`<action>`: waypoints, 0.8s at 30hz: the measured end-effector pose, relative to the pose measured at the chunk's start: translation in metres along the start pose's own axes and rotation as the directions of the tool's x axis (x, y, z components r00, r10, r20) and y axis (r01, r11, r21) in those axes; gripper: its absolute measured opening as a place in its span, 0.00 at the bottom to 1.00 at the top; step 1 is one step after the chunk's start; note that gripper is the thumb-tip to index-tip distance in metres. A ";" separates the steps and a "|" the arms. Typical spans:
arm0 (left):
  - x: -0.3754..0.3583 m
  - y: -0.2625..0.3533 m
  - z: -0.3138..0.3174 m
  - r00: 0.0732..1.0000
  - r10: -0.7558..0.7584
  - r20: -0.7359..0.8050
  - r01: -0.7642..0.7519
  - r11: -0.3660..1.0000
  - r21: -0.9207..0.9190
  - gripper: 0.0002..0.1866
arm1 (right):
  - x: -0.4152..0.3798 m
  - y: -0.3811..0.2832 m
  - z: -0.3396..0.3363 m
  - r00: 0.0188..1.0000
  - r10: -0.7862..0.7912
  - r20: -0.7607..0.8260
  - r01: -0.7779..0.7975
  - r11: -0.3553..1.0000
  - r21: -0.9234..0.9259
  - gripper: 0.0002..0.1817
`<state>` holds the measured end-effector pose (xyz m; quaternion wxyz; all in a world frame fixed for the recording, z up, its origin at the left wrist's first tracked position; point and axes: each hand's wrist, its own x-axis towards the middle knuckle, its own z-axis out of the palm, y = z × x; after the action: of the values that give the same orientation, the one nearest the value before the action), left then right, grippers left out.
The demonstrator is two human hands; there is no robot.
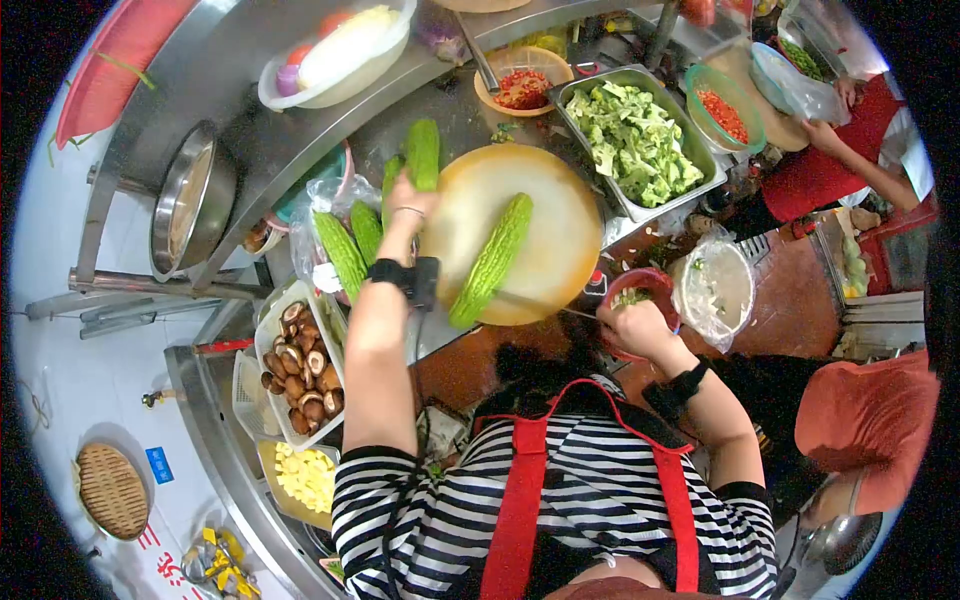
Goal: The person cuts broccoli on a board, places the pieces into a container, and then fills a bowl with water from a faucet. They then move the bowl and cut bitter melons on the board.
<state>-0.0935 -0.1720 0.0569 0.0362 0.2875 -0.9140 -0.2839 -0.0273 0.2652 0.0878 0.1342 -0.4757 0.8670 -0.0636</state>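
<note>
My left hand (408, 205) grips a bitter gourd (422, 152) and holds it upright at the left edge of the round wooden chopping board (565, 250). A second bitter gourd (492, 260) lies slantwise across the board. My right hand (632, 328) is closed around a knife handle; the thin blade (525, 303) points left to the near end of the lying gourd. Two more gourds (350, 245) rest in a plastic bag left of the board.
A metal tray of broccoli (640, 140) stands behind the board, with a bowl of chopped chili (522, 88) beside it. Mushrooms (300, 365) and yellow cubes (305, 475) sit in trays on the left. A red bowl (640, 290) is by my right hand. Another person (850, 150) works at the far right.
</note>
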 end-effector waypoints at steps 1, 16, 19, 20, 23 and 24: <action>0.005 -0.014 -0.004 0.996 0.019 0.085 0.029 0.844 -0.535 0.42 | 0.007 -0.004 0.001 1.000 0.001 -0.015 -0.001 1.000 0.010 0.14; -0.215 0.003 -0.016 0.835 0.483 0.264 -0.537 0.819 0.201 0.39 | 0.032 0.050 0.003 0.823 0.526 -0.216 -0.446 0.832 0.328 0.11; -0.215 -0.006 0.018 0.778 0.548 0.308 -0.602 0.790 0.113 0.40 | 0.014 0.040 -0.015 0.811 0.527 -0.254 -0.442 0.836 0.325 0.10; -0.215 -0.010 0.023 0.772 0.555 0.311 -0.609 0.786 0.108 0.40 | 0.010 0.035 -0.019 0.816 0.518 -0.257 -0.438 0.843 0.311 0.10; -0.214 -0.012 0.024 0.758 0.604 0.244 -0.646 0.747 0.159 0.39 | 0.013 0.024 -0.025 0.826 0.476 -0.302 -0.407 0.874 0.266 0.09; -0.213 -0.012 0.024 0.756 0.605 0.248 -0.648 0.746 0.156 0.39 | 0.016 0.022 -0.025 0.834 0.451 -0.317 -0.383 0.888 0.255 0.09</action>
<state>0.0844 -0.0519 0.0508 0.0125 -0.0623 -0.9832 -0.1712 -0.0603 0.2633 0.1039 0.0229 -0.2397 0.9500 -0.1987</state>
